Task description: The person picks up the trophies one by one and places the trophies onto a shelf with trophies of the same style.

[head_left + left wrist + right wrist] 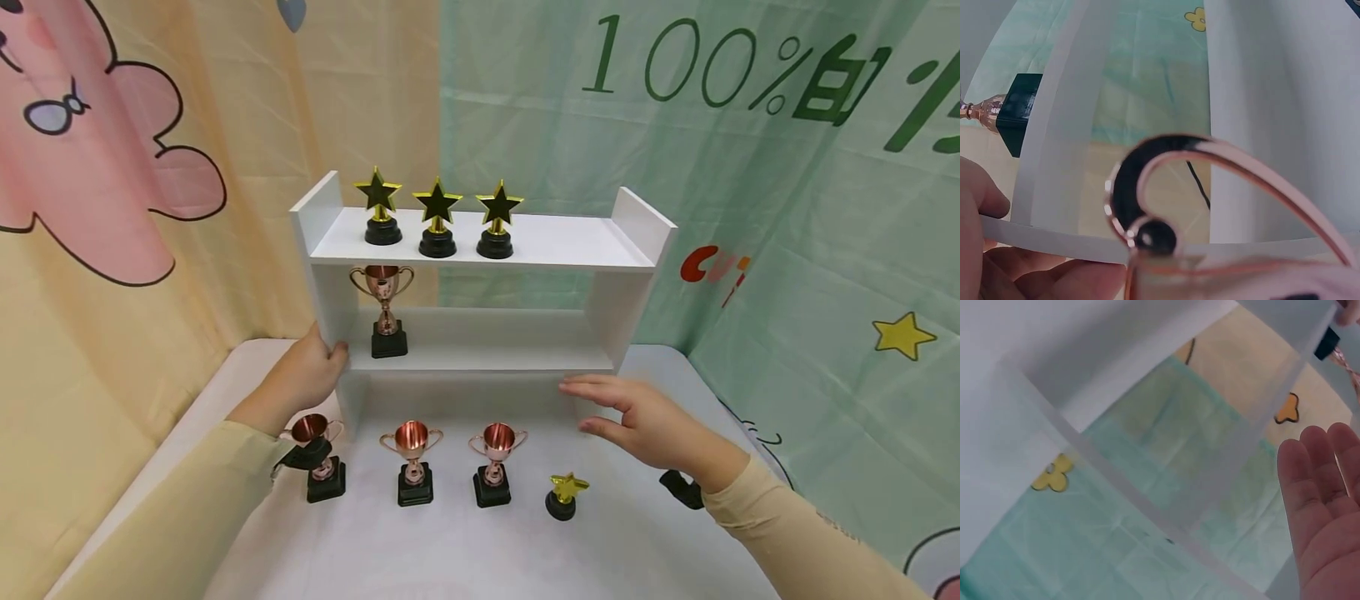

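In the head view, a white shelf unit (487,340) stands on the table. My left hand (309,368) grips its left side panel, thumb on one face and fingers on the other, as the left wrist view shows. My right hand (647,421), fingers straight, is held near the lower right side and holds nothing. Three gold star trophies (437,208) stand on the top board, left and middle. One rose-gold trophy cup (385,321) stands at the left of the middle board. Its black base (1017,115) shows in the left wrist view.
On the white table (465,558), three more rose-gold cups (412,446) stand before the shelf, the leftmost partly behind my left wrist. A smaller gold star trophy (562,497) stands to their right. Printed curtains (517,108) hang behind and at both sides.
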`<state>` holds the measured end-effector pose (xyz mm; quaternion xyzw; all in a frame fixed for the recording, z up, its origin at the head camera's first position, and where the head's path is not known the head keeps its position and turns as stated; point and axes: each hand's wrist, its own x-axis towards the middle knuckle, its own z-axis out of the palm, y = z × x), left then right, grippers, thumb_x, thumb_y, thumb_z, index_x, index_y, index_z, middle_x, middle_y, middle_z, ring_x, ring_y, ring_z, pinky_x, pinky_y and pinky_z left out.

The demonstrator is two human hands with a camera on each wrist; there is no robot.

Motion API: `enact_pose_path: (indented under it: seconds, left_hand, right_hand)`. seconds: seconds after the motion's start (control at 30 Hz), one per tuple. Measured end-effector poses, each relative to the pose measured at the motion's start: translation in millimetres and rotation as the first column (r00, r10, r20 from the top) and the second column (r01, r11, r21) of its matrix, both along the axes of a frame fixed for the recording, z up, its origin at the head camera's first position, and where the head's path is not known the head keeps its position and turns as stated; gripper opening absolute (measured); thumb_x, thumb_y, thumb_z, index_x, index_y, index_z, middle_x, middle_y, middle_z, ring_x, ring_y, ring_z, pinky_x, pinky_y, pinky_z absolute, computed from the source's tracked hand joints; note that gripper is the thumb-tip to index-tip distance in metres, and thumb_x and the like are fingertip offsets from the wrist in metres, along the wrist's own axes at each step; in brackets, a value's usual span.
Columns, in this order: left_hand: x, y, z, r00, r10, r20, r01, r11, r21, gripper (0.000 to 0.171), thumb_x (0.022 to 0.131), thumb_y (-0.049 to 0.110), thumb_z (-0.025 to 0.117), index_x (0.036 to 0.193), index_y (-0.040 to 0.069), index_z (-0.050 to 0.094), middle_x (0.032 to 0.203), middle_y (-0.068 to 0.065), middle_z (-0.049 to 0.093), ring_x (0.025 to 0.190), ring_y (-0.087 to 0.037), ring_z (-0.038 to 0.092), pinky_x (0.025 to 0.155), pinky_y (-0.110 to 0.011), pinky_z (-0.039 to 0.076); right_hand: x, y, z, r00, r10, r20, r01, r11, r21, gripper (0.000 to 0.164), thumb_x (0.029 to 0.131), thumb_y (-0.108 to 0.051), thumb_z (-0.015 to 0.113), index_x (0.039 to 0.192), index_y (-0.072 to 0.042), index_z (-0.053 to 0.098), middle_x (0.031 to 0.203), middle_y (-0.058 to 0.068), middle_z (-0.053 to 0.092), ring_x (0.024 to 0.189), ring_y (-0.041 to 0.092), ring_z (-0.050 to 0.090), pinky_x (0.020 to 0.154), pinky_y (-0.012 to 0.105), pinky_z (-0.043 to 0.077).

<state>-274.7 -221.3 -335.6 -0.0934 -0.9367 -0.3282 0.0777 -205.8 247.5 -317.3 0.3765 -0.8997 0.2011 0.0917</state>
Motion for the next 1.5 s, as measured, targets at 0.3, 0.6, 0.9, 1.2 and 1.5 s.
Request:
enact_pose_path:
  seconds: [0.3,0.6,0.9,1.2,1.5]
  left_hand:
    - [-0.3,2,0.4,1.000,-0.011,0.028,0.011,1.000,-0.001,0.065,0.110,0.021,0.035,0.165,-0.004,0.010,0.161,-0.038,0.037,0.143,-0.058,0.044,0.116,-0.071,0.036]
    - [0.0,0,-1.3,1.000,-0.012,0.027,0.012,1.000,-0.001,0.064,0.111,0.021,0.034,0.165,-0.004,0.011,0.160,-0.038,0.037,0.144,-0.058,0.044,0.117,-0.071,0.035]
    - [1.3,1,-2.4,0.999,-0.006,0.039,0.005,1.000,0.009,0.065,0.111,0.021,0.034,0.166,-0.002,0.008,0.162,-0.037,0.035,0.144,-0.058,0.042,0.116,-0.071,0.035]
    - [0.4,2,-3.1,0.999,0.006,0.033,-0.006,1.000,-0.002,0.064,0.111,0.022,0.034,0.165,-0.004,0.011,0.161,-0.037,0.037,0.143,-0.057,0.045,0.116,-0.071,0.037]
    - [-0.4,2,-4.1,1.000,0.008,0.028,-0.008,1.000,0.000,0.065,0.111,0.021,0.036,0.165,-0.004,0.011,0.161,-0.037,0.037,0.143,-0.058,0.045,0.115,-0.072,0.037]
  right_hand:
    - [10.9,15,-39.5,0.982,-0.023,0.186,0.019,1.000,0.022,0.051,0.099,-0.030,0.074,0.148,-0.018,0.063,0.146,0.003,0.067,0.135,0.034,0.063,0.107,0.044,0.055]
    - [13.0,17,-65.6,0.965,-0.023,0.261,0.008,0.998,0.058,0.056,0.096,-0.030,0.077,0.149,-0.021,0.062,0.147,0.002,0.066,0.136,0.033,0.062,0.109,0.043,0.054]
    - [13.2,16,-78.8,0.929,-0.043,0.368,0.021,0.998,0.062,0.057,0.095,-0.017,0.078,0.149,-0.017,0.061,0.149,0.004,0.065,0.130,0.030,0.066,0.105,0.038,0.056]
    - [13.8,14,-84.0,0.912,-0.051,0.407,0.035,0.998,0.047,0.053,0.095,-0.013,0.076,0.146,-0.014,0.063,0.144,0.005,0.068,0.110,0.005,0.068,0.097,0.041,0.059]
    - [13.1,16,-89.9,0.917,-0.039,0.398,0.035,0.999,0.019,0.050,0.095,-0.013,0.077,0.144,-0.014,0.066,0.140,0.003,0.070,0.109,0.004,0.068,0.095,0.034,0.059]
